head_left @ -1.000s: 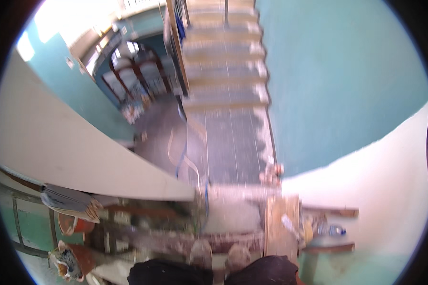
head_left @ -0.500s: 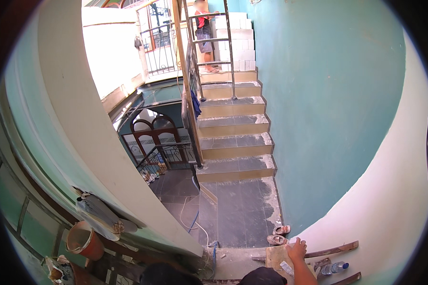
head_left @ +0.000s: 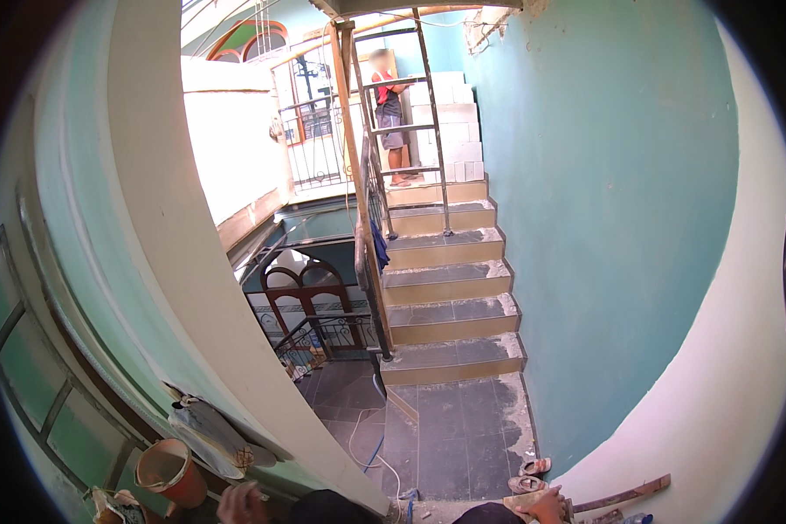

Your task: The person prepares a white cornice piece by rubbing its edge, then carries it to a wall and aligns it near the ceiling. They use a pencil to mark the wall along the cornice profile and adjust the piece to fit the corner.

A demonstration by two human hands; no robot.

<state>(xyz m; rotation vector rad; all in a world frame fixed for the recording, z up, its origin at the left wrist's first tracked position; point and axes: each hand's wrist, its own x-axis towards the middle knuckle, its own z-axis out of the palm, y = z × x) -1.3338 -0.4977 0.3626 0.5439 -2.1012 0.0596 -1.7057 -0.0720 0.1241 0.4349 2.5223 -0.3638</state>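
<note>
At the bottom edge, my left hand (head_left: pixel 240 504) shows only its bent, slightly blurred fingers, near an orange bucket (head_left: pixel 170 472); what they hold, if anything, I cannot make out. My right hand (head_left: pixel 543 508) is closed on a pale wooden board (head_left: pixel 520 503), both cut off by the frame. My dark-clad knees (head_left: pixel 323 511) lie between the hands. A dark wooden length (head_left: pixel 629 493) and a bottle (head_left: pixel 637 519) are right of the board. Two sandals (head_left: pixel 531 479) rest on the grey landing (head_left: pixel 437 454) just beyond.
Tiled stairs (head_left: pixel 445 306) rise to a person (head_left: pixel 389 118) beside stacked white blocks (head_left: pixel 450 122). A metal ladder (head_left: pixel 437 131) and wooden post (head_left: pixel 349 148) stand on them. A lower stairwell (head_left: pixel 332 389) opens left, behind a cream wall (head_left: pixel 148 218). Cords (head_left: pixel 384 476) lie on the landing.
My view has tilted upward, showing more of the stairs and person. My right hand reached the board half a second ago and remains there; my left hand has entered at the bottom.
</note>
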